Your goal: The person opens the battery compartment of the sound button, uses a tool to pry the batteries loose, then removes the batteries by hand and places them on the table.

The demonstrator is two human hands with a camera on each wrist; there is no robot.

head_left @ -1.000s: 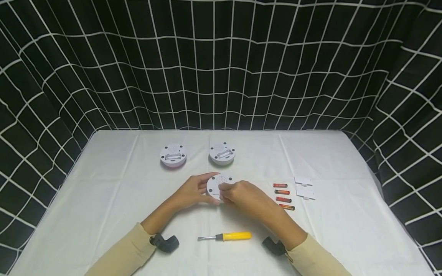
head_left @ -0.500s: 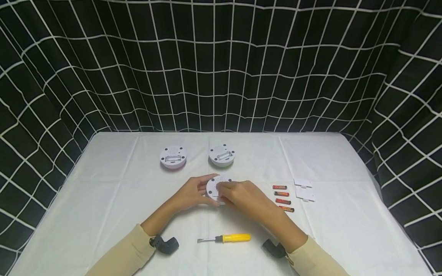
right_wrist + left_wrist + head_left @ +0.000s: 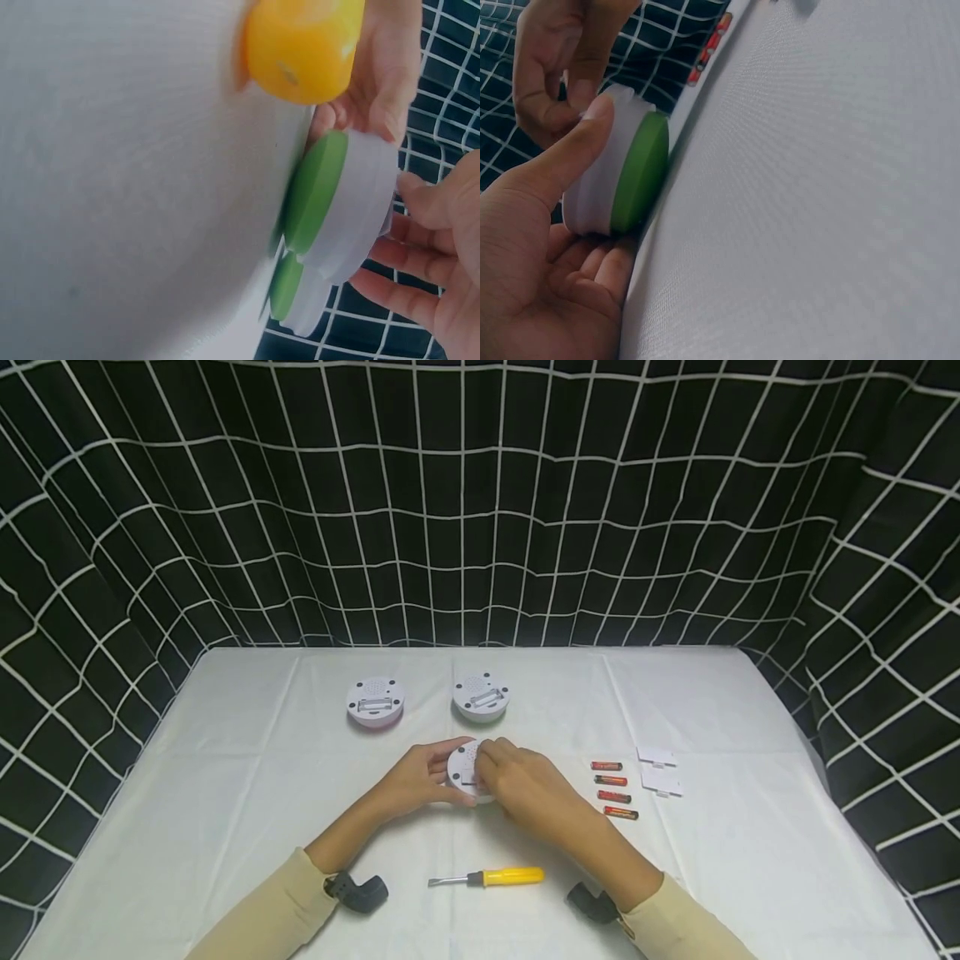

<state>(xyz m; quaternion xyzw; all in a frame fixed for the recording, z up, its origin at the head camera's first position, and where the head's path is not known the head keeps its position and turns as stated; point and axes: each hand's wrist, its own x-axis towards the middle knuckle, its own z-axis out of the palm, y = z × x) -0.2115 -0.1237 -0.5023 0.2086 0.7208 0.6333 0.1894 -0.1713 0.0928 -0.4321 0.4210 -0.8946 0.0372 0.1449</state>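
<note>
Around a round white device (image 3: 459,770) with speaker holes and dark feet, my left hand (image 3: 414,779) curls thumb and fingers. The left wrist view shows its green lower part (image 3: 641,176) against the cloth. My right hand (image 3: 528,785) bends over the device's right side, its fingertips touching the back. A flat white battery cover (image 3: 467,776) shows partly beside those fingers. In the right wrist view the right thumb and fingers (image 3: 409,259) meet the white back; whether they pinch the cover is hidden.
Two similar upturned devices, one pinkish (image 3: 375,703) and one greenish (image 3: 481,699), stand behind with bare battery slots. Several red batteries (image 3: 612,781) lie in a column on the right, beside two loose white covers (image 3: 660,781). A yellow-handled screwdriver (image 3: 513,877) lies in front.
My right hand has turned and its knuckles have lifted slightly over the device, its fingers shifting right. The left hand keeps its hold in place.
</note>
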